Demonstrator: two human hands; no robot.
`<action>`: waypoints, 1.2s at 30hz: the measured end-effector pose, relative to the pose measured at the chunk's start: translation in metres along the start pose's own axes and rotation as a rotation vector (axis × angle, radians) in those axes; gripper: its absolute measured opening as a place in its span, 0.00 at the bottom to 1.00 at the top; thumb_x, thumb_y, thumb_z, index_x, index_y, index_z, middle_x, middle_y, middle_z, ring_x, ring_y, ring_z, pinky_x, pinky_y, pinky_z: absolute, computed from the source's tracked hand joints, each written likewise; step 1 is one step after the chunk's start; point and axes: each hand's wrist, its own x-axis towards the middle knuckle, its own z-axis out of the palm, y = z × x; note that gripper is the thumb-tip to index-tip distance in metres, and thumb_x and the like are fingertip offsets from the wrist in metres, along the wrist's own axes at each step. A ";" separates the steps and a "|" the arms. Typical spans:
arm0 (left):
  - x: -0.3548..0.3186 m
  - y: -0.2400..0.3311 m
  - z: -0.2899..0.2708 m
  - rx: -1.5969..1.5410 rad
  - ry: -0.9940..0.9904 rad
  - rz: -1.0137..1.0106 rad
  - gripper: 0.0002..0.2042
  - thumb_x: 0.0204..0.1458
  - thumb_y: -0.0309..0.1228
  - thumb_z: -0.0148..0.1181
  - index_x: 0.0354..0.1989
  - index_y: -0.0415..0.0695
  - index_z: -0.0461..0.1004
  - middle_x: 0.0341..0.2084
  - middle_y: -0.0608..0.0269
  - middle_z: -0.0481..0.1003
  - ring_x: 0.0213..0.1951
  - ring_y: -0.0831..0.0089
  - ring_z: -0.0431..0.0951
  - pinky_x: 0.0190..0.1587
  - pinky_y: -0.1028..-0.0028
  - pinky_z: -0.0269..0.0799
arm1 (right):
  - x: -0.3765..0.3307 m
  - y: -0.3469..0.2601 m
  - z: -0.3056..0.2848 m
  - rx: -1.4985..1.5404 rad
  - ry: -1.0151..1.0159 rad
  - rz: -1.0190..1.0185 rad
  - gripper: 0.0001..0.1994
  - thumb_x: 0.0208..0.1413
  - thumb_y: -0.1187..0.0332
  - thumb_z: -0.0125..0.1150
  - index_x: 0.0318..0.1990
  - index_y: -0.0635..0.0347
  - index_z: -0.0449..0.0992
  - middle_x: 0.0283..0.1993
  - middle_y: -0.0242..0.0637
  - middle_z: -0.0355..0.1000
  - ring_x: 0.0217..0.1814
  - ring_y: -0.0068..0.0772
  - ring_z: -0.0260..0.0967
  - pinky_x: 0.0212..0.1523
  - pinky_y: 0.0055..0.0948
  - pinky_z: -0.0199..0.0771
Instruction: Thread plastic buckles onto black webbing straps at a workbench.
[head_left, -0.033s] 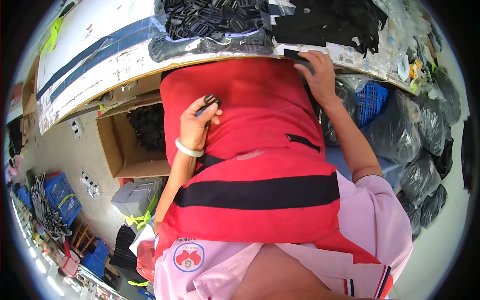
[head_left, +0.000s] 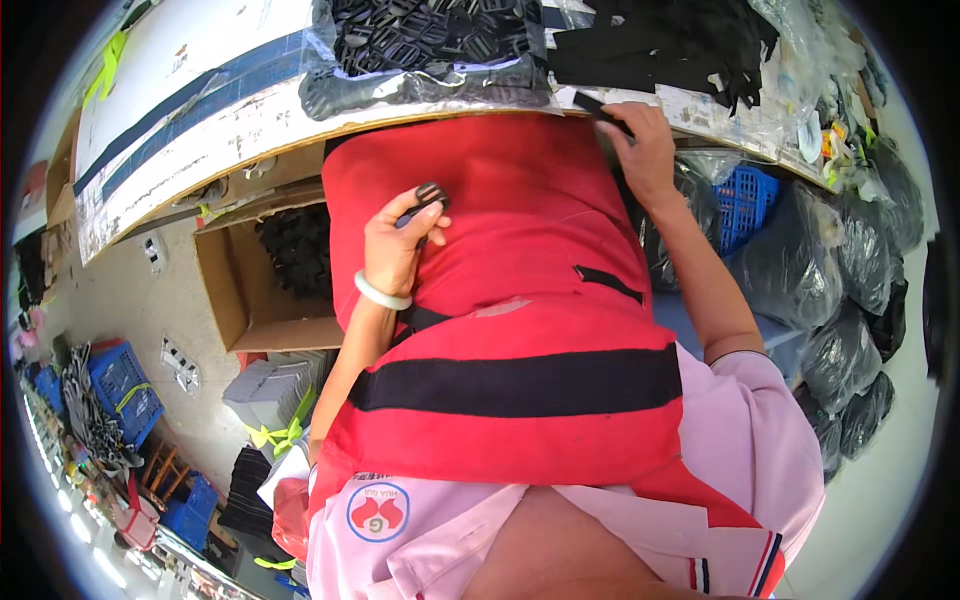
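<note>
Above my lap, my left hand [head_left: 393, 245] pinches a small black plastic strap buckle [head_left: 431, 194] between thumb and fingers. A dark strip shows beneath the thumb; whether it is joined to the buckle I cannot tell. A pale bangle [head_left: 382, 292] circles that wrist. At the table's near edge, my right hand [head_left: 647, 150] is closed on a short black strap piece [head_left: 604, 112], whose flat end sticks out to the left past the fingers. Many similar black buckles [head_left: 430, 40] fill a clear plastic bag just ahead. Cut black straps [head_left: 660, 50] lie in a pile beyond my right hand.
My lap is covered by a red apron [head_left: 520, 250]. An open cardboard box [head_left: 225, 285] with black pieces stands under the white table [head_left: 215, 125], at left. To the right are a blue basket [head_left: 745, 205] and several stuffed dark plastic bags [head_left: 795, 260].
The strap in my right hand has tilted, with its free end turned upward. My left hand has shifted slightly right with the buckle, which is now at a different angle.
</note>
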 end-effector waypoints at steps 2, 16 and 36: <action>0.000 0.005 0.014 0.066 0.030 0.019 0.09 0.52 0.21 0.61 0.41 0.33 0.75 0.27 0.58 0.77 0.24 0.76 0.76 0.25 0.81 0.71 | 0.000 0.007 -0.001 0.064 -0.016 0.005 0.07 0.46 0.71 0.67 0.35 0.58 0.78 0.36 0.36 0.74 0.41 0.41 0.69 0.43 0.33 0.69; -0.004 0.020 0.027 0.049 -0.067 0.179 0.08 0.56 0.24 0.56 0.41 0.34 0.77 0.24 0.64 0.75 0.19 0.84 0.70 0.17 0.84 0.64 | 0.008 -0.146 -0.002 1.288 -0.883 0.852 0.07 0.58 0.65 0.59 0.34 0.59 0.74 0.26 0.23 0.70 0.24 0.11 0.62 0.24 0.14 0.59; -0.006 0.027 0.010 -0.264 -0.087 -0.036 0.09 0.56 0.26 0.57 0.40 0.31 0.76 0.29 0.56 0.77 0.21 0.76 0.73 0.16 0.80 0.65 | 0.009 -0.141 0.029 1.442 -0.762 0.874 0.11 0.57 0.67 0.63 0.45 0.60 0.77 0.35 0.27 0.74 0.34 0.16 0.67 0.37 0.19 0.68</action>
